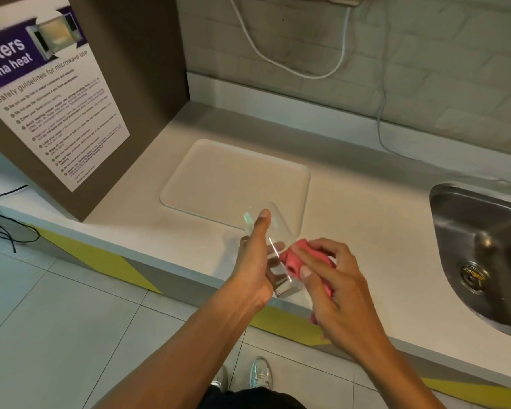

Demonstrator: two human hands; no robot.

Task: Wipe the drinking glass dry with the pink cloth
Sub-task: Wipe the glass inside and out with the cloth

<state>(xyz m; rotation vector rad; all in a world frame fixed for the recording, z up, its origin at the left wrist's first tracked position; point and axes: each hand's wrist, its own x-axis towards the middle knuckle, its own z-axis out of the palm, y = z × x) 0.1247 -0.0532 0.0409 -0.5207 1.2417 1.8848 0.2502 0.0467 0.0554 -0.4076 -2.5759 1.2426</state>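
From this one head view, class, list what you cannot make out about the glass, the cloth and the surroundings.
- Drinking glass: whether water remains; it is clear and the left hand covers one side.
- Pink cloth: its full extent; the right hand bunches and hides it.
- Sink: its right part is cut off by the frame edge.
- Poster: small print is too blurred; its left side is cropped.

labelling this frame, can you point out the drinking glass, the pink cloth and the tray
drinking glass [278, 262]: head view, on its clear side wall.
pink cloth [292, 258]: head view, on the bunched part against the glass.
tray [236, 175]: head view, on its bare flat middle.
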